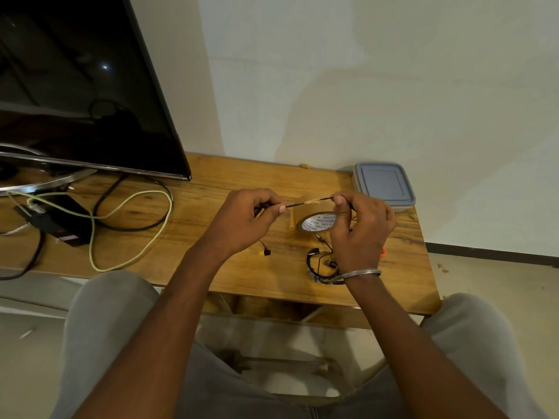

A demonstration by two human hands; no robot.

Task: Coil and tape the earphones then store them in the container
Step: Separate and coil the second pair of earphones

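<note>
Wooden table point(230, 189) against pale wall point(363, 86).

A home living room: a television point(75, 86) on a wooden table point(211, 189) against a plain wall point(363, 71).

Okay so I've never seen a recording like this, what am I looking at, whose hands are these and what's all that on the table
There is no machine here: one camera worn on a person's head looks down at their own two hands. The left hand and right hand each pinch a thin black earphone cable, held taut between them, with a bit of brown tape wrapped round its middle. Below them, on the wooden table, is a tape roll. A black coil of earphone wire lies by the right wrist. A lidded container sits at the far right corner. At left are a TV and loose cables.
</note>
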